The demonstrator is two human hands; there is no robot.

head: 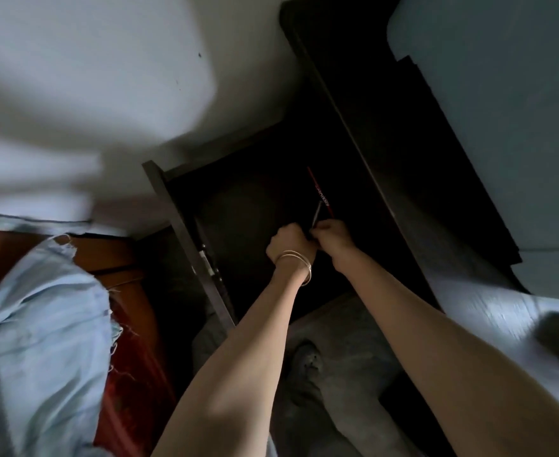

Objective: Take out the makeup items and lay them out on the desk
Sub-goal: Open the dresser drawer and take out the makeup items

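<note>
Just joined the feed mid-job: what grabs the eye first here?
Both hands meet in a dark open drawer at centre frame: the left hand, bangles on its wrist, and the right hand grip a thin stick-like item. Beside it lies a dark item with a red stripe; pale blue cloth fills the lower left.

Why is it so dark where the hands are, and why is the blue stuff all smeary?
Head view: the open drawer lies in deep shadow, so the left hand and right hand hide what they grip; the blue cloth is motion-blurred; the wide lens bends edges.
</note>
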